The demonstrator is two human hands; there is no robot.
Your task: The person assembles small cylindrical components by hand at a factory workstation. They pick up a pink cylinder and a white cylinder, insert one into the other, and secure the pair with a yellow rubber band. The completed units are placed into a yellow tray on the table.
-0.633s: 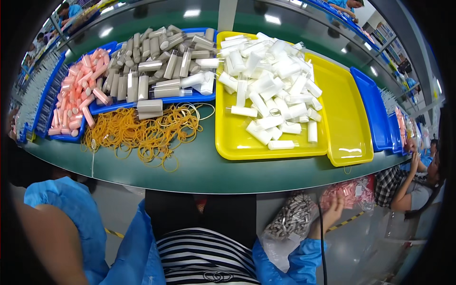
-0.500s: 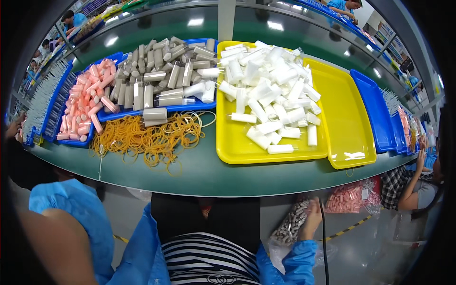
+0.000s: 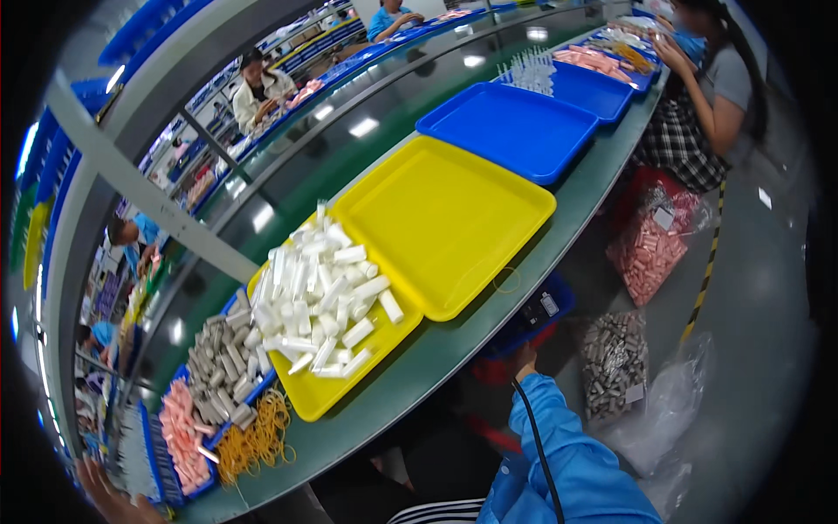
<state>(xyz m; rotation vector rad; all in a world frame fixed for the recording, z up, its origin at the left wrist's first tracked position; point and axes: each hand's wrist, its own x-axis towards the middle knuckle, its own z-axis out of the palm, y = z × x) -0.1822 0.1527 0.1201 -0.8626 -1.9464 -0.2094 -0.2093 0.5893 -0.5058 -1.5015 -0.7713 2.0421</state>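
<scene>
Assembly workshop — green bench [image 3: 393,384], parts trays [image 3: 445,218], seated workers [image 3: 729,87]

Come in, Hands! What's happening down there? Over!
Right hand below table edge, near blue bin; grip unclear. Left hand: can't make out. Black cable crosses right sleeve.

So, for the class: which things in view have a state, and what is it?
Left yellow tray: loaded with white cylinders
Right yellow tray: empty
Blue tray next to it: empty
Grey cylinders: loosely heaped
Pink cylinders: loosely heaped
Yellow bands: tangled
Bag of grey pieces: filled, closure unclear
Bag of pink pieces: filled, closure unclear
Right hand: partly hidden, grip unclear
</scene>
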